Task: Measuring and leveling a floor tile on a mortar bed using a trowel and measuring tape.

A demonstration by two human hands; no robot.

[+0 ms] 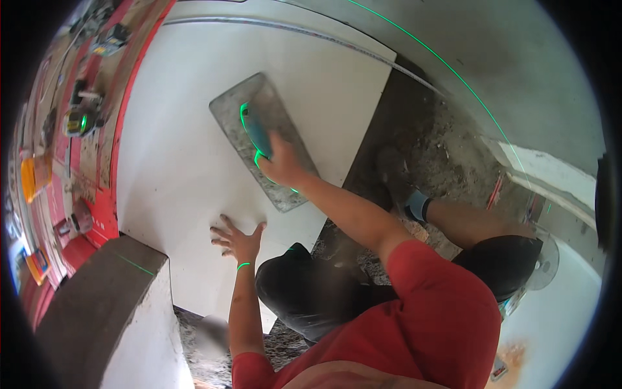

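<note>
My right hand (pixel 285 163) is closed around the blue-green handle (pixel 259 137) of a large grey rectangular float (pixel 236 104). The float's face lies against a big pale tile (pixel 175 142), tilted diagonally across its middle. Nearer to me, my left hand (pixel 241 243) rests on the same tile with its fingers spread, holding nothing. A green laser line crosses the float's handle and my left wrist. The underside of the float is hidden.
A thin metal strip (pixel 272 24) runs along the tile's far edge. Left stands a red-edged plank surface (pixel 107 129) bearing tools, among them a yellow-black device (pixel 79 122). A concrete ledge (pixel 103 285) juts in at lower left. Rough dirt (pixel 447 129) borders the tile's right side.
</note>
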